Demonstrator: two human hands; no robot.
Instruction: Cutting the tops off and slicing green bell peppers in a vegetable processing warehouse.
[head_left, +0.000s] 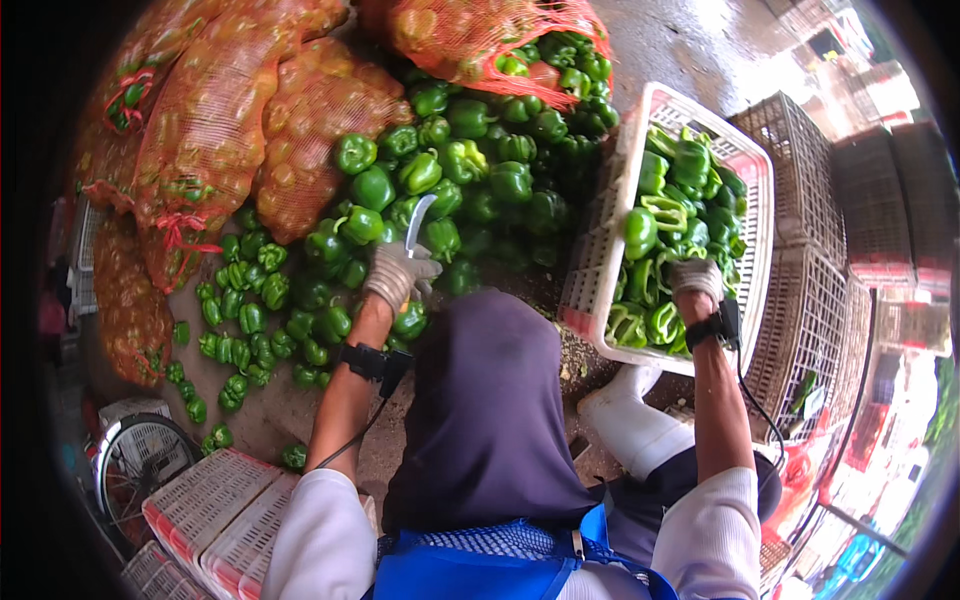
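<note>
My left hand (401, 276), in a pale work glove, grips a small knife with a curved blade (418, 223). The blade points away from me, over a heap of whole green bell peppers (466, 161) on the ground. In a matching glove, my right hand (697, 277) reaches down into a white plastic crate (592, 270). Cut green pepper pieces (664, 214) fill much of this crate and surround that hand. Its fingers are hidden, so whether they hold a piece cannot be seen.
Orange mesh sacks of peppers (214, 112) lie at the far left. Another mesh sack (450, 37) gapes at the top, spilling peppers. Stacked plastic crates (799, 322) stand on the right. More crates (214, 517) and a spoked wheel (139, 469) are at lower left.
</note>
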